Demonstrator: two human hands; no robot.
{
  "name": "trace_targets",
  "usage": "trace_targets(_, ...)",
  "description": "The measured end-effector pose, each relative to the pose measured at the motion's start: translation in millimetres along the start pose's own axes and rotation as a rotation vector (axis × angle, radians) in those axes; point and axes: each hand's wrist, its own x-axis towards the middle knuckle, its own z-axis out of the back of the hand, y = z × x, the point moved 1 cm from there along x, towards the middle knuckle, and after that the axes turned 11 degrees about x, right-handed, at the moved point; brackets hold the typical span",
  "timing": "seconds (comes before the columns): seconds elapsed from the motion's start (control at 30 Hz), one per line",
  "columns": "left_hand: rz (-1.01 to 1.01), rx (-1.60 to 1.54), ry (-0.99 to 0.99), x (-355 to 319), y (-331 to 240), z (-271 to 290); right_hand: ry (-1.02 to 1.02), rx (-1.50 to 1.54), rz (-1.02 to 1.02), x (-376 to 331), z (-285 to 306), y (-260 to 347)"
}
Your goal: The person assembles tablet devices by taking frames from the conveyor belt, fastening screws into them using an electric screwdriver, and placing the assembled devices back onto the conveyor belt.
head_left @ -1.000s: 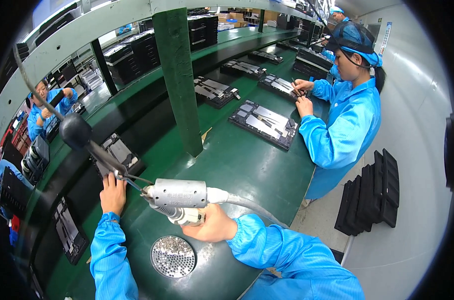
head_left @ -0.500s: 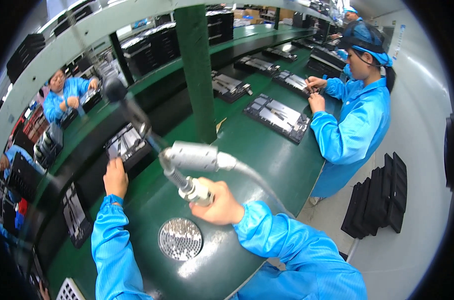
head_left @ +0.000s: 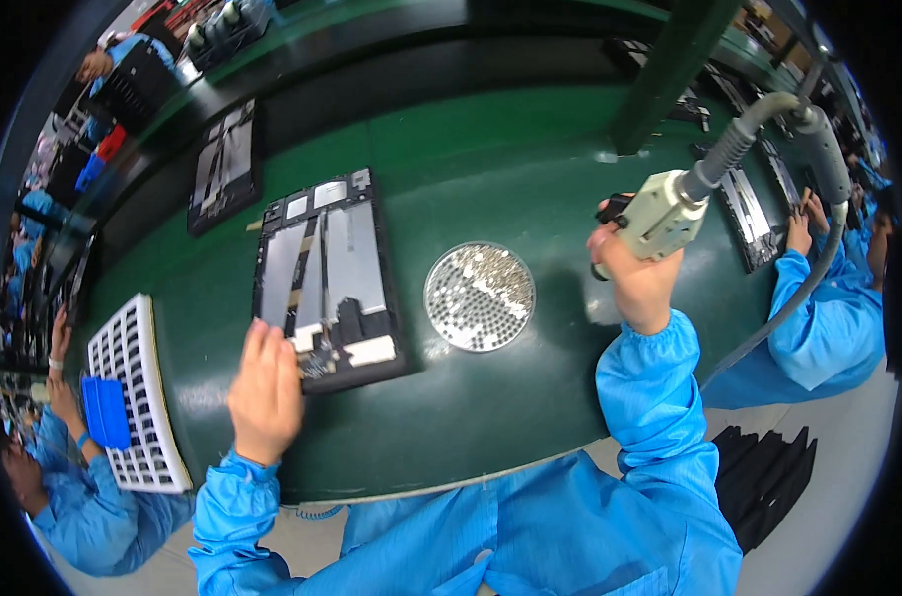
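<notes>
Tablet: opened, back up, dark frame with grey panels, centre-left of frame on the green belt. Left hand: flat, fingers resting on the tablet's lower left corner, gripping nothing. Right hand: right of centre, clamped on a beige screwdriver with ribbed hose, well apart from the tablet. Round metal screw dish: between the hands. White grid tray: lower left, a blue block on it.

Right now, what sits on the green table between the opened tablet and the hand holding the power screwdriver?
In the head view, a round dish of small screws lies between the tablet and the right hand.
</notes>
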Motion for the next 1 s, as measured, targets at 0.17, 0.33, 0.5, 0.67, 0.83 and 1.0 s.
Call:
trace_targets(0.17, 0.015, -0.103, 0.126, -35, -26, 12, -0.023, 0.013, -0.010, -1, -6, 0)
trace_targets(0.33, 0.065, -0.322, 0.269, -30, -25, 15, -0.013, 0.043, 0.033, -3, -13, -2)
trace_targets(0.5, 0.099, -0.397, 0.281, -43, -34, 9, 0.017, 0.055, 0.033, -4, -13, -4)
trace_targets(0.67, 0.121, -0.381, 0.319, -29, -41, 20, 0.029, 0.093, 0.044, -5, -13, -5)
trace_targets(0.83, 0.155, -0.498, 0.231, 20, -64, 18, 0.029, 0.089, 0.042, -4, -13, -9)
trace_targets(1.0, 0.006, -0.596, 0.118, 17, -70, -6, 0.055, 0.060, 0.030, -9, -21, -5)
